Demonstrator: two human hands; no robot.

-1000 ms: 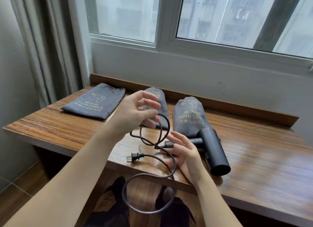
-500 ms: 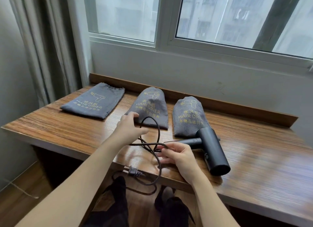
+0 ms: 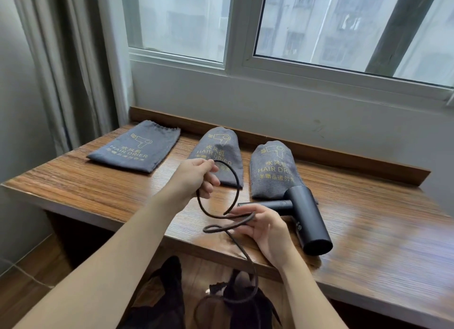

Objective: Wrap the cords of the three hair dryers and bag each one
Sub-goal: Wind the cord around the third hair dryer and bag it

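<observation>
A black hair dryer point(image 3: 308, 218) lies on the wooden table point(image 3: 98, 188), nozzle toward me. Its black cord point(image 3: 235, 181) loops up from the handle. My left hand point(image 3: 194, 179) pinches the top of that loop, raised above the table. My right hand point(image 3: 265, 228) grips gathered cord strands beside the handle's end. The rest of the cord hangs over the table's front edge. Behind stand two filled grey bags, one in the middle point(image 3: 218, 154) and one at the right point(image 3: 272, 169). A flat grey bag point(image 3: 135, 152) lies at the left.
The table has a raised wooden back rail point(image 3: 344, 154) under a window wall. A curtain point(image 3: 61, 70) hangs at the left. Below the table's front edge are my dark-clothed legs point(image 3: 167, 301) and a wooden floor.
My left hand has risen and pulled the cord into a taller loop. My right hand has gathered more strands near the handle. The plug has dropped out of sight below the table edge.
</observation>
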